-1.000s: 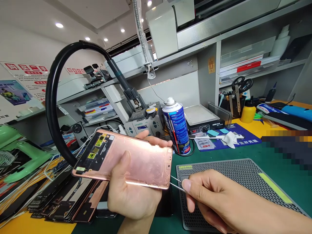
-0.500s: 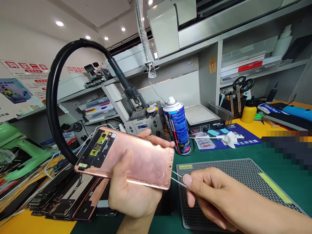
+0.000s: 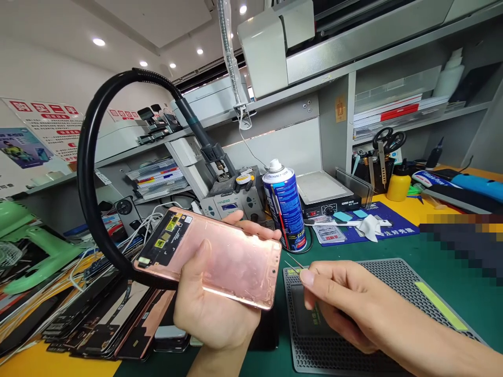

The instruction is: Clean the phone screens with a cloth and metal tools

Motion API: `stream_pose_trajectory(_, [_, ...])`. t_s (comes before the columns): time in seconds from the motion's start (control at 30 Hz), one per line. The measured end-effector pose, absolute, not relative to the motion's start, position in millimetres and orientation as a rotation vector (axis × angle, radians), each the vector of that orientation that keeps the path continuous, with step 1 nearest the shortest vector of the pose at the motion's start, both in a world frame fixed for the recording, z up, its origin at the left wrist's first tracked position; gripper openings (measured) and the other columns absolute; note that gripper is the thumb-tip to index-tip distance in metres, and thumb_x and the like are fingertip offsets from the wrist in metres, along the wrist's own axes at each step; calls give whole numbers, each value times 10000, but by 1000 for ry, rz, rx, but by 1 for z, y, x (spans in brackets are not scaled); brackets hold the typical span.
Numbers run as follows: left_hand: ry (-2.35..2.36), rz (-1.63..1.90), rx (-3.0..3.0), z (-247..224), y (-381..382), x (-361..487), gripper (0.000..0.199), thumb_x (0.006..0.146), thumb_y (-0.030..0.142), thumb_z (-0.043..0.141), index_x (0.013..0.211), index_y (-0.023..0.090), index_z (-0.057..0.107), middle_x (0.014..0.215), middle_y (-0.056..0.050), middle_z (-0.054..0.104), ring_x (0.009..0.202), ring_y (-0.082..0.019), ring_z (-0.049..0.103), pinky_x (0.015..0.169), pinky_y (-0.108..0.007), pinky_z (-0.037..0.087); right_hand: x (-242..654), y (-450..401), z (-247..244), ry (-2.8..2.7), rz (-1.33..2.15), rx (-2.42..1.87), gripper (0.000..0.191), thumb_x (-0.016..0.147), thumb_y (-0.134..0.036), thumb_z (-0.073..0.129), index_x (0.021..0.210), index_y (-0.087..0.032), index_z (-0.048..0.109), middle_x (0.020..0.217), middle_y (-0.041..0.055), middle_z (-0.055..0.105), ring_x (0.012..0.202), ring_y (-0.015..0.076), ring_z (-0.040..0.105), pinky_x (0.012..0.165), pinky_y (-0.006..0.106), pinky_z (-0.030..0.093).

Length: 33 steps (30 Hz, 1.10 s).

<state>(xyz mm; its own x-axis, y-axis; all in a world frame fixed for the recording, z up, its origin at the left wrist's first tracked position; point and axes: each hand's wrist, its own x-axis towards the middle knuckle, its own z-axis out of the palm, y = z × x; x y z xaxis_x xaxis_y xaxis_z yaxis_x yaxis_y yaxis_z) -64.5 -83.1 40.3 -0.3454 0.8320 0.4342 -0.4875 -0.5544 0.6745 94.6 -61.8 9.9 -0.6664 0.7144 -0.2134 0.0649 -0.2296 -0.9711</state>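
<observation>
A copper-coloured phone panel (image 3: pixel 236 262), with a black section and small yellow patches at its left end, lies tilted across my left hand (image 3: pixel 216 309). My left thumb presses on its face and the fingers wrap behind its upper edge. Thin metal tweezers (image 3: pixel 294 263) are pinched in my right hand (image 3: pixel 346 298), their tips pointing left, a short gap from the panel's right end. Below my right hand is a grey perforated mat (image 3: pixel 393 283) with a dark flat piece on it.
A blue spray can (image 3: pixel 285 209) stands behind the panel. Stacked phone parts (image 3: pixel 106 319) lie at the lower left. A black hose (image 3: pixel 84 173) arches over the left side. A flat heating plate (image 3: pixel 326 188) and yellow bottle (image 3: pixel 398 183) stand further back.
The tweezers and my right hand have moved slightly up and away from the panel's right end. The panel's left end appears shifted right. My left hand keeps its hold.
</observation>
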Motion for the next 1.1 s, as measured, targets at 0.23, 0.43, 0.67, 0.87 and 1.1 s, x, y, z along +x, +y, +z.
stream_pose_trajectory(0.23, [599,1931,833,48,-84,-62,403,871,418,410,925,151,707,767,-100,661,750,-252,639,798,-493,540,95,-66,10,-1771,1756,-911,448,922,-603,476,766,-186,521,528,-99,273,483,82,207,415,218,166])
stream_pose_trajectory(0.43, [556,1839,796,49,-85,-61,403,854,469,451,934,165,702,794,-85,642,765,-239,618,815,-475,531,96,-69,13,-1839,1678,-961,469,948,-599,414,756,-185,524,553,-85,290,510,93,244,438,222,212])
stream_pose_trajectory(0.67, [540,1830,803,44,-82,-64,431,846,470,446,946,142,706,780,-97,644,740,-244,625,777,-473,553,95,-69,13,-1860,1633,-985,466,951,-589,417,758,-182,536,572,-84,285,506,87,255,431,204,241])
stream_pose_trajectory(0.87, [570,1829,769,42,-80,-64,459,865,455,395,941,129,709,762,-101,642,712,-244,636,743,-469,564,97,-70,14,-1883,1626,-972,458,960,-568,415,747,-181,535,568,-84,279,502,87,250,423,205,231])
stream_pose_trajectory(1.1, [657,1832,723,51,-83,-57,477,896,450,337,913,136,696,753,-84,618,695,-232,622,735,-454,557,96,-68,14,-1857,1595,-974,459,963,-562,412,731,-183,529,572,-80,278,510,91,252,431,211,235])
